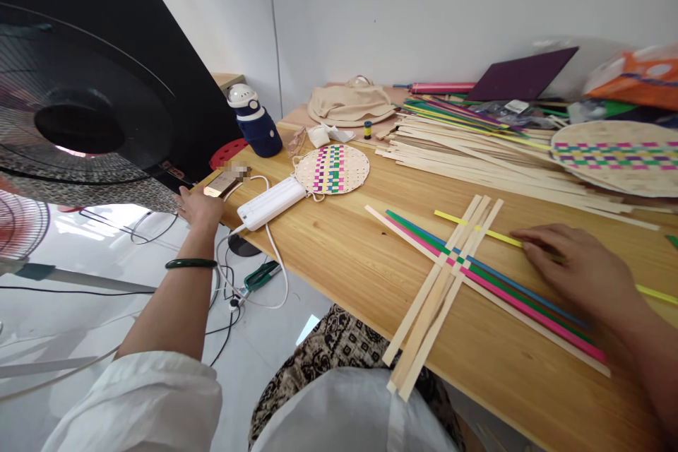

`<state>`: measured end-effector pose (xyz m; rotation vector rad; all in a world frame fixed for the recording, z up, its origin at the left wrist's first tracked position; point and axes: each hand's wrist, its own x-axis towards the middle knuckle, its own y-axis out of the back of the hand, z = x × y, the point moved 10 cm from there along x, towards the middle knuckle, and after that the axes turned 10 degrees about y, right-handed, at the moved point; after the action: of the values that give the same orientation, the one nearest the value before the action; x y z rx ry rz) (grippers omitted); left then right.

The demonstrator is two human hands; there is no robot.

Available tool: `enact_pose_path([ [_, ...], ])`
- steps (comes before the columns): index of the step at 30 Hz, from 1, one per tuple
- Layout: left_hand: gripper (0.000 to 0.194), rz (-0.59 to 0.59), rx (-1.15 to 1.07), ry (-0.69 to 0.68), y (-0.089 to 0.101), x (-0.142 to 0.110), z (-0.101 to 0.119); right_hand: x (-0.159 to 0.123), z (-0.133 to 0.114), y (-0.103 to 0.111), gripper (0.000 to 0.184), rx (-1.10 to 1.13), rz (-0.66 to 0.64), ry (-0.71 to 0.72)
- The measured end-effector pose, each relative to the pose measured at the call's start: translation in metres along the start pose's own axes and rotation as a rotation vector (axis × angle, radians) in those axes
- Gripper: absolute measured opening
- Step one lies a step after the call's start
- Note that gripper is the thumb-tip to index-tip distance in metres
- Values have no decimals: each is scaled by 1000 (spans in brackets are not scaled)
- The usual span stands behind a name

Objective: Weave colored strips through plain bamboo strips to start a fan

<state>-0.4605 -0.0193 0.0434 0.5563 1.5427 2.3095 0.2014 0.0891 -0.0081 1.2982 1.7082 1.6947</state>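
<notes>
- The left hand was beside the phone, at left.
- The right hand, fingers bent, touched the yellow strip across pale strips, at right.
- I could not tell if either hand grasped.

White wall behind the wood-grain table; a thin grey line runs down it. To my left, a large black panel, its edge slanting in my view. Before it, a caged electric fan, dark at the hub; lower, a second, reddish fan, partly seen. Red perforated seat by the table's far left end. Pale, glossy floor carries black cables and a bright patch of light.
</notes>
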Motion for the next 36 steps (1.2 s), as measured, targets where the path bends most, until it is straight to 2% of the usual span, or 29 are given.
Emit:
enact_pose_path([
  [3,64,28,-57,134,5,-1,-12,-1,1,1,46,0,0,-17],
  [9,65,86,-200,131,19,-8,-8,0,1,1,45,6,-5,-15],
  [13,53,157,-331,64,36,-14,9,1,1,-1,44,5,-12,-1],
  [16,39,194,-423,-67,50,-32,38,0,2,-1,43,4,-7,-8],
  [18,38,196,-489,-217,58,-59,68,0,3,0,43,7,-9,-20],
  [20,38,166,-622,-501,68,-104,109,0,3,-1,44,15,-16,-28],
  [21,38,114,-646,-597,68,-127,128,1,2,-1,44,20,-19,-31],
  [22,37,28,-655,-681,65,-151,146,1,2,-1,44,22,-22,-34],
  [24,36,-217,-621,-854,50,-202,182,1,2,-1,45,20,-23,-38],
  [26,35,-429,-488,-985,30,-253,210,2,2,0,46,11,-17,-41],
  [28,40,-582,-355,-1078,12,-296,229,1,2,-1,46,3,-20,-40],
  [29,43,-622,-321,-1100,6,-312,237,1,3,-1,46,2,-25,-39],
  [33,47,-605,-265,-1220,-7,-364,267,0,4,-3,46,5,-39,-34],
  [36,46,-565,-238,-1319,-20,-392,285,0,4,-3,45,12,-25,-22],
])
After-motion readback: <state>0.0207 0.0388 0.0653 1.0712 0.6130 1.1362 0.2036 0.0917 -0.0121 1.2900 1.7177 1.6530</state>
